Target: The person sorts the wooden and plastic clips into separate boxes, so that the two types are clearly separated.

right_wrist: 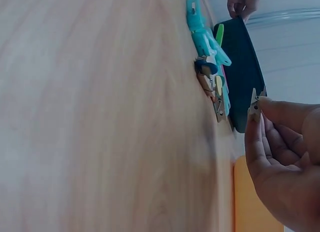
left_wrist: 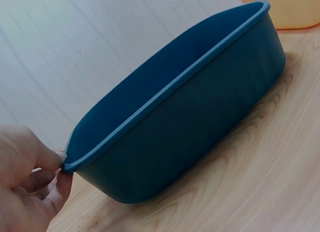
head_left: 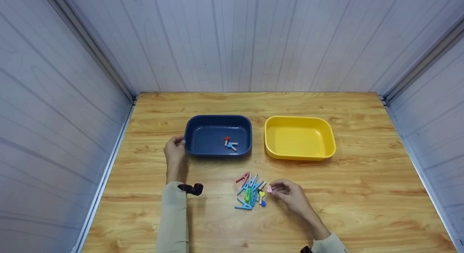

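Observation:
My left hand (head_left: 174, 150) pinches the left rim of a dark blue bin (head_left: 203, 137) between thumb and fingers, as the left wrist view shows closely. In that bin lie several small wooden clothespins, one with a red heart (head_left: 227, 139) and one with a blue heart (head_left: 230, 145). Just right of a pile on the table, my right hand (head_left: 291, 198) pinches a small wooden clothespin (right_wrist: 254, 107) with a pink heart (head_left: 269, 189). The pile mixes blue plastic clothespins (head_left: 252, 198), a green clothespin (head_left: 247, 195), a red one (head_left: 243, 177) and small wooden ones with yellow and blue hearts.
A yellow bin (head_left: 297, 140) with nothing in it stands right of the blue one, a narrow gap between them. Pale wall panels (head_left: 232, 42) close off the wooden table (head_left: 366, 187) at the back and both sides.

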The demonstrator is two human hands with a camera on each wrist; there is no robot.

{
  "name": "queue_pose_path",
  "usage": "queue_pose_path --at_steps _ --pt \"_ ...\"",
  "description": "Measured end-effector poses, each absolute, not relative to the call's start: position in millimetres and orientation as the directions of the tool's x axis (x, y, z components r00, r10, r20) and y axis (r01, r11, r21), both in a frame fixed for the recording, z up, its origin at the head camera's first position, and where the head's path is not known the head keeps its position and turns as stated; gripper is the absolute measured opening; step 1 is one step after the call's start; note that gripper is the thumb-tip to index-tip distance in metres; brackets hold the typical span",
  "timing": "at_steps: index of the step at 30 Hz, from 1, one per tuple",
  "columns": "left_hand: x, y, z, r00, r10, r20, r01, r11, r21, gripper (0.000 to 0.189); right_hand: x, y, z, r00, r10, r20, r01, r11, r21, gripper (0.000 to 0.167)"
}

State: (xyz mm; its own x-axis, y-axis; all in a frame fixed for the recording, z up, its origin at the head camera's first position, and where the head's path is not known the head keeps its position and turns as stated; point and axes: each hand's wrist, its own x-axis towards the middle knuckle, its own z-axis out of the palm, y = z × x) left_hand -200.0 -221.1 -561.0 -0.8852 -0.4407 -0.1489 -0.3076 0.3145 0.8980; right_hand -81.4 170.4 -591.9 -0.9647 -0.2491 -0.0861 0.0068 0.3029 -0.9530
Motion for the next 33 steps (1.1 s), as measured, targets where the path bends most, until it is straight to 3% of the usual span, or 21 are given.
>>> queue_pose_path --at_steps 11,33 --pt "-200.6 -222.8 -560.8 -0.888 -0.430 -0.162 -0.327 0.343 0.881 0.025 -84.8 156.6 -544.4 -0.963 -0.248 -0.105 0.040 0.251 -0.967 0.024" --pt "-199.3 -221.8 -560.6 -0.886 -0.437 -0.155 -0.318 0.330 0.889 0.025 -103.7 149.3 -523.5 -0.969 -0.245 -0.032 -0.026 0.230 -0.973 0.027"
